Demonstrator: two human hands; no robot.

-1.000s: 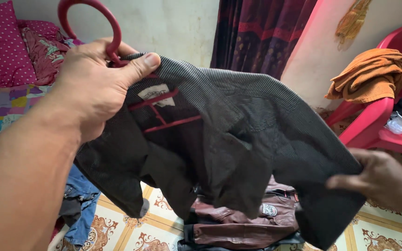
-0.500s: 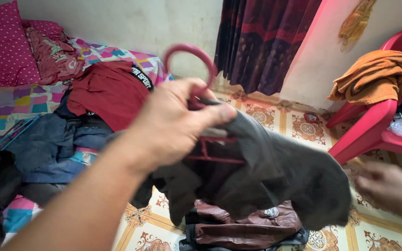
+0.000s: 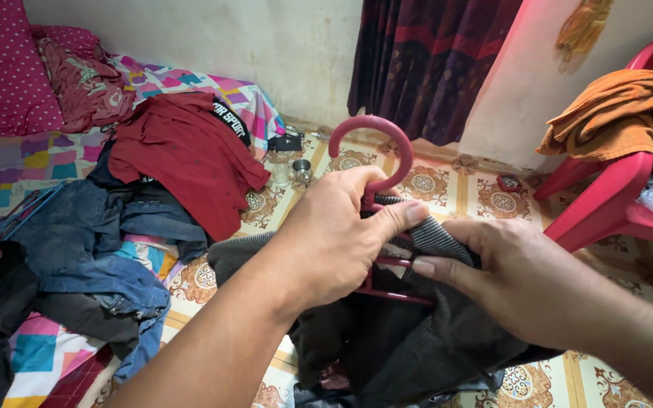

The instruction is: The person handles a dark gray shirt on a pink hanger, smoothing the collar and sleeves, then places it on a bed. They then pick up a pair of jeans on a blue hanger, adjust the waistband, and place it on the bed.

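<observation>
Two hands [image 3: 334,242] on ribbed grey shirt [image 3: 432,238], looped hanger [image 3: 376,155].

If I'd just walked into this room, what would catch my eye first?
Front and centre, the left hand grips a pink hanger carrying a dark striped shirt, while the right hand pinches the shirt's collar. To the left, a red shirt and blue jeans lie heaped on a patchwork bed. At the right edge, an orange cloth drapes over a red plastic chair.
</observation>
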